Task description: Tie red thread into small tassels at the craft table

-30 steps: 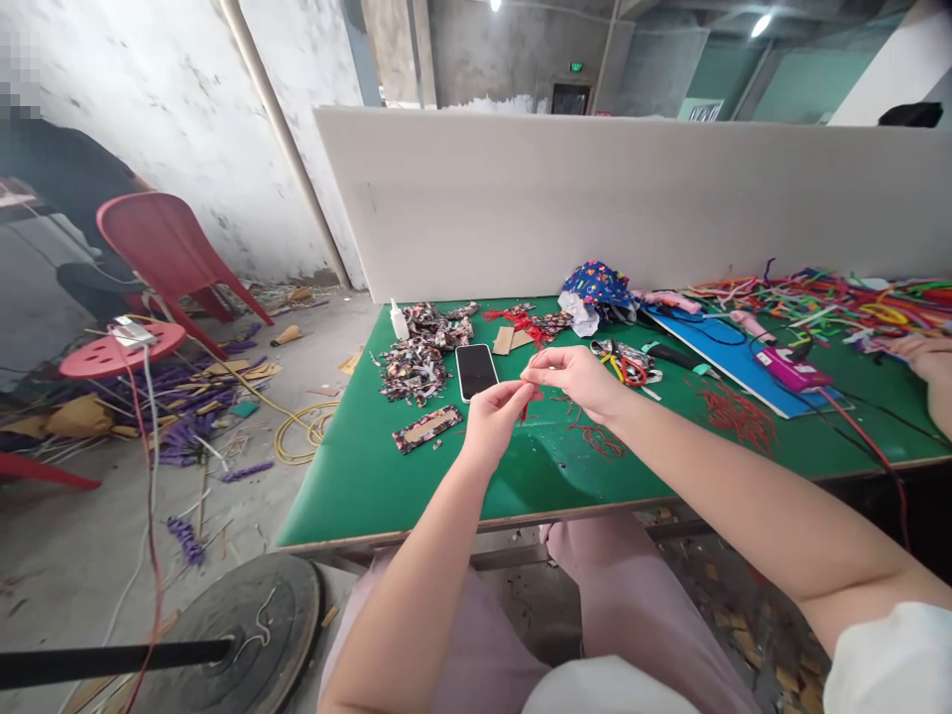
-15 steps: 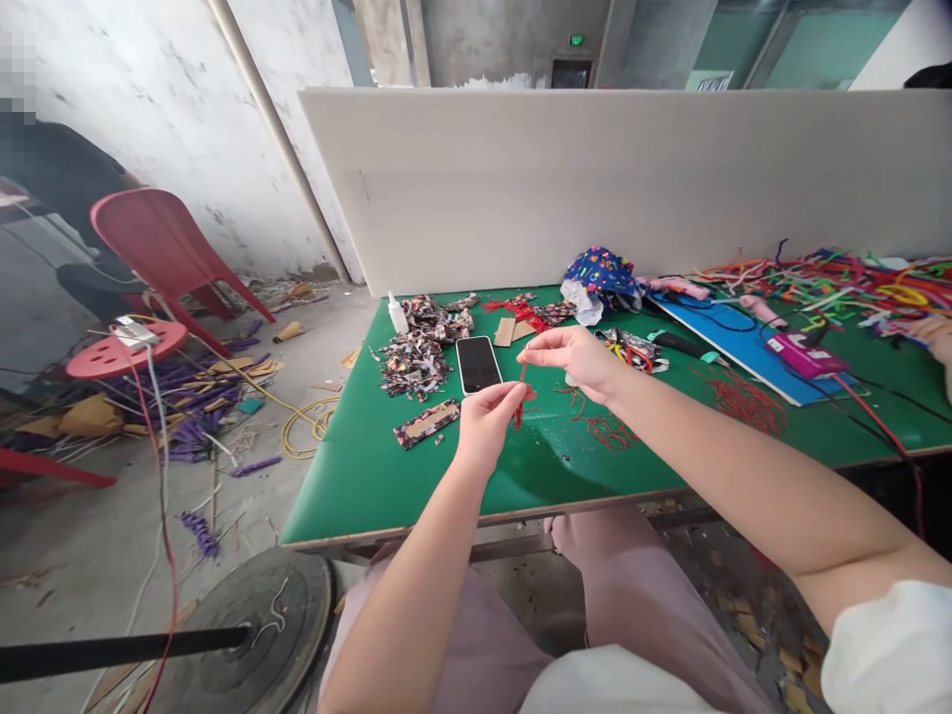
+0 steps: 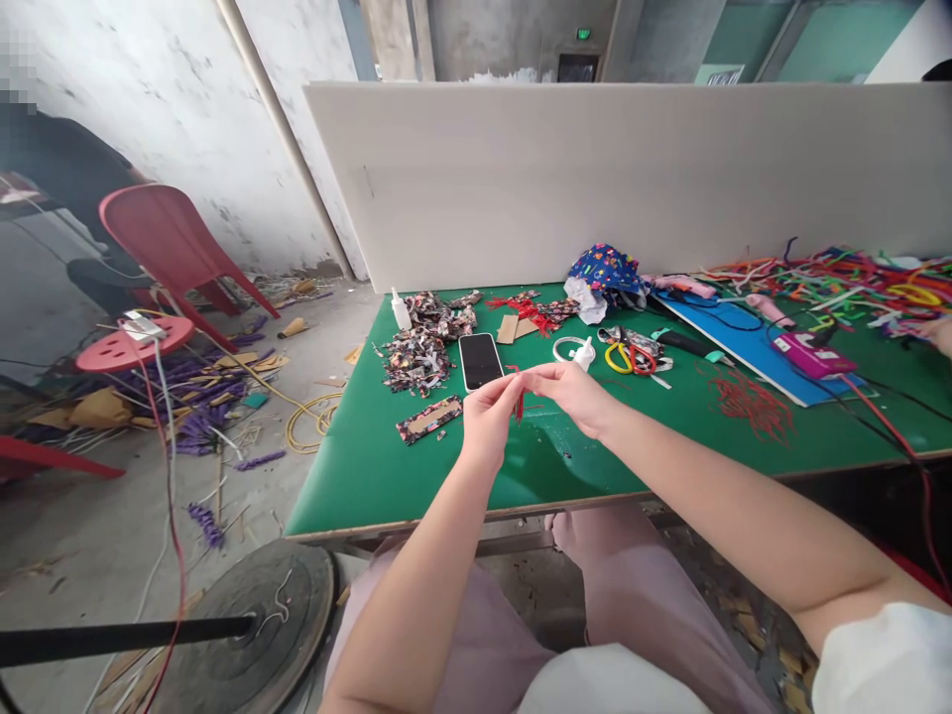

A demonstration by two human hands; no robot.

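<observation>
My left hand [image 3: 491, 415] is closed in a pinch on a small bundle of thin red cords [image 3: 519, 408], whose ends hang below the fingertips. Against it, my right hand [image 3: 571, 395] pinches the top of the same cords, and the fingertips of both hands meet. How the cords lie between the fingers is hidden. Just behind the hands lies a smartphone [image 3: 480, 361] with a dark screen. To its lower left is a strip of cardboard edged with floral cloth [image 3: 429, 419]. A white squeeze bottle [image 3: 584, 354] stands beyond my right hand.
On the green table [image 3: 357, 486] are floral fabric scraps [image 3: 415, 359], yellow-and-red-handled scissors [image 3: 619, 359], loose red cords [image 3: 755, 402], a blue board [image 3: 733, 342] and a magenta box [image 3: 812, 354] with cables. A white panel [image 3: 521, 188] stands behind. Another person's hand [image 3: 938, 334] is at far right.
My right hand has come down and left to meet my left hand at the cords. The loose red cords lying near my right hand are mostly no longer seen there. The view has shifted slightly.
</observation>
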